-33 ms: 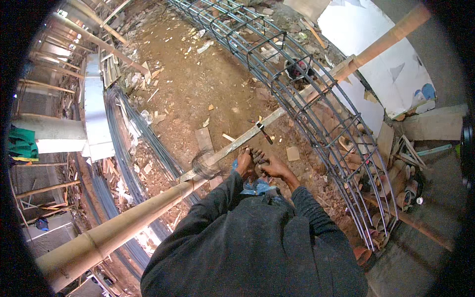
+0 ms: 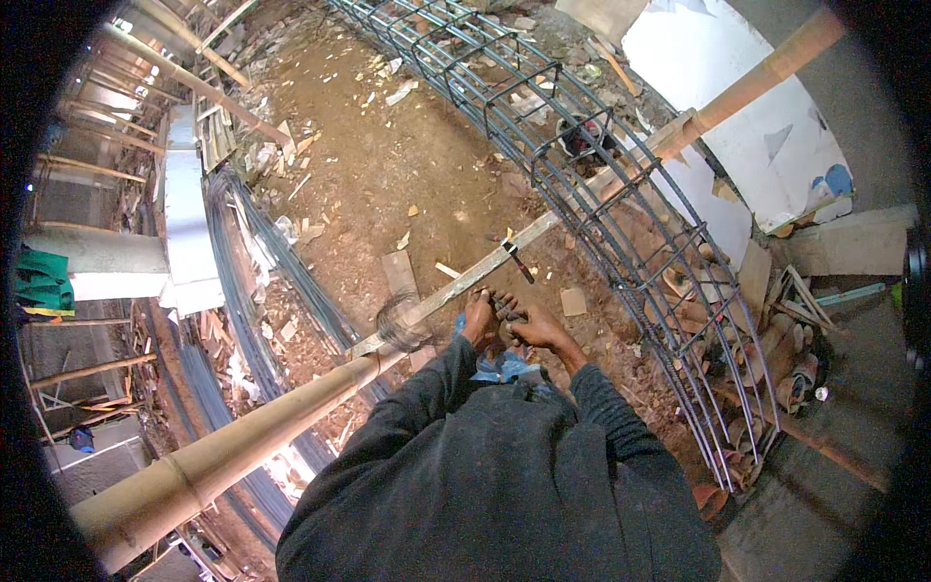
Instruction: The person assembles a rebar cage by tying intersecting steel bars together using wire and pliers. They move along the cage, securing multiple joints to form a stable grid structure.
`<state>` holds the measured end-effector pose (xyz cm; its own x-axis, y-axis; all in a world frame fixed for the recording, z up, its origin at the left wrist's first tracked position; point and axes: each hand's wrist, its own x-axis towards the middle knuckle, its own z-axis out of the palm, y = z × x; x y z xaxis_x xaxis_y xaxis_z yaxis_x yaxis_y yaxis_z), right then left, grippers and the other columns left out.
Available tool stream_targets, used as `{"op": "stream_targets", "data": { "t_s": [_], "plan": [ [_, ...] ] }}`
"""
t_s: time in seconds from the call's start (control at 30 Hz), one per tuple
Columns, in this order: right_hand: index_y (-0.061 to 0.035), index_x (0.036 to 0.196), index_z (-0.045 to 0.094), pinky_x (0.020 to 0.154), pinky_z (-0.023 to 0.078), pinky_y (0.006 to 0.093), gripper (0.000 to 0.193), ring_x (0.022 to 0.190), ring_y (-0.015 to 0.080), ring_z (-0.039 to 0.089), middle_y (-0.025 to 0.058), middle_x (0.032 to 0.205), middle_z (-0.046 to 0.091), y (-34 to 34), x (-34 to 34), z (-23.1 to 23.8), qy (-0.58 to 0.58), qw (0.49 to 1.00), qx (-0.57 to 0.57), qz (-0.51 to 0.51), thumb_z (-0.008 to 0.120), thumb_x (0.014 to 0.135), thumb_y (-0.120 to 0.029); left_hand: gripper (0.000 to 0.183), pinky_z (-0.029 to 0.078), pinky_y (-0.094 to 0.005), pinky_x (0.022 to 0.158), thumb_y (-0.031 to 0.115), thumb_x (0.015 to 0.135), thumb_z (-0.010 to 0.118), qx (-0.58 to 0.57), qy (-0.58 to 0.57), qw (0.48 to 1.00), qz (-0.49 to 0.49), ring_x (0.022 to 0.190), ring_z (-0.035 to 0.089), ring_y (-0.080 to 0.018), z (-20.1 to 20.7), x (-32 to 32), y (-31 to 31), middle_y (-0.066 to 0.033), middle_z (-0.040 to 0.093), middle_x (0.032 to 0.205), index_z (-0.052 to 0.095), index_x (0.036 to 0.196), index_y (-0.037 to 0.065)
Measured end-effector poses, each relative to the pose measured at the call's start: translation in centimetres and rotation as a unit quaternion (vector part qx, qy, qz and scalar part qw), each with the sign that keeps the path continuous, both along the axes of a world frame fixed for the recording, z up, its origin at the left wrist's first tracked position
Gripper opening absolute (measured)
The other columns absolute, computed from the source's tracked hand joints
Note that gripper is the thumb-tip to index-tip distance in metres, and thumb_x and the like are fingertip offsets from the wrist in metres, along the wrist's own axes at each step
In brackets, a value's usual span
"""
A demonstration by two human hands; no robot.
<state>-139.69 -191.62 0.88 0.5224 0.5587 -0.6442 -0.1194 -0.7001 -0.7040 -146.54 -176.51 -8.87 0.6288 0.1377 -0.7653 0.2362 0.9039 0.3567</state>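
Note:
My left hand [image 2: 477,315] and my right hand [image 2: 541,328] are close together in front of my body, both with curled fingers. Between them is something small, dark and greyish that I cannot make out. Just beyond them runs a pale wooden batten [image 2: 456,289]. A hand tool with dark handles [image 2: 520,262] hangs over the batten, right of my left hand. To the left, a loose coil of thin wire [image 2: 400,325] lies around the batten. Some blue plastic [image 2: 506,369] shows below my hands.
A long rebar cage [image 2: 582,184] stretches from the top to the lower right. A thick bamboo pole [image 2: 223,451] crosses at lower left, another [image 2: 756,82] at upper right. Bundles of steel bars [image 2: 242,281] lie left. Wood scraps litter the dirt floor [image 2: 388,145].

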Motion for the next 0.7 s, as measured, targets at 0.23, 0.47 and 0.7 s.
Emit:
{"op": "stream_targets", "data": {
  "t_s": [0.23, 0.47, 0.7],
  "plan": [
    [-0.0053, 0.115, 0.072, 0.076, 0.057, 0.0440, 0.038, 0.080, 0.0321, 0.074, 0.0197, 0.093, 0.075, 1.6, 0.1, 0.7, -0.066, 0.997, -0.026, 0.021, 0.070, 0.085, -0.028, 0.027, 0.060, -0.0537, 0.087, 0.022, 0.110, 0.041, 0.024, -0.054, 0.998, -0.003, 0.103, 0.067, -0.0374, -0.7, 0.8, 1.3, -0.0185, 0.062, 0.115, 0.047, 0.123, 0.000],
    [-0.0011, 0.113, 0.067, 0.081, 0.054, 0.0496, 0.033, 0.090, 0.0414, 0.071, 0.0255, 0.094, 0.073, 3.6, -1.5, -0.2, -0.088, 0.994, -0.066, -0.016, 0.063, 0.090, -0.025, 0.022, 0.061, -0.0469, 0.078, 0.017, 0.110, 0.044, 0.021, -0.053, 0.998, 0.029, 0.092, 0.070, -0.0338, 0.7, 1.6, 2.2, -0.0191, 0.067, 0.105, 0.051, 0.116, -0.002],
    [0.0052, 0.115, 0.061, 0.062, 0.053, 0.0415, 0.032, 0.064, 0.0232, 0.068, 0.0158, 0.083, 0.069, 3.3, -2.7, -1.0, -0.064, 0.998, -0.003, -0.021, 0.055, 0.102, -0.023, 0.022, 0.054, -0.0356, 0.066, 0.022, 0.111, 0.045, -0.034, -0.009, 0.998, 0.044, 0.074, 0.059, -0.0214, 1.4, 1.9, 2.4, -0.0077, 0.061, 0.089, 0.054, 0.109, 0.003]
  ]
}}
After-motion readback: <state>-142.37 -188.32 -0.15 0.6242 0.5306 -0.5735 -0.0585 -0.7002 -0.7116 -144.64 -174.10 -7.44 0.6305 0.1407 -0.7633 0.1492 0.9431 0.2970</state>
